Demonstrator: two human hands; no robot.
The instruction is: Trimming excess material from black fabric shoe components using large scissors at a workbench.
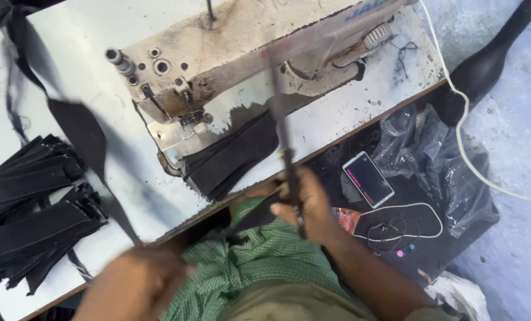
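My right hand (313, 205) is closed around a pair of long dark scissors (282, 128), blurred by motion, with the blades pointing up over the sewing machine (235, 41). My left hand (136, 282) is blurred at the lower left, and it appears to grip the lower end of a long black fabric strip (78, 128) that rises across the white table (336, 119) to the upper left. Several black fabric pieces (232, 157) lie under the machine's presser foot. A green checked garment (247, 261) covers my lap.
Stacks of black fabric pieces (30, 208) lie at the table's left edge. Beside the table, a phone (367, 178), an earphone cable (399, 223) and a clear plastic bag (437, 160) rest on a dark cloth. A white cable (464, 142) runs across the floor.
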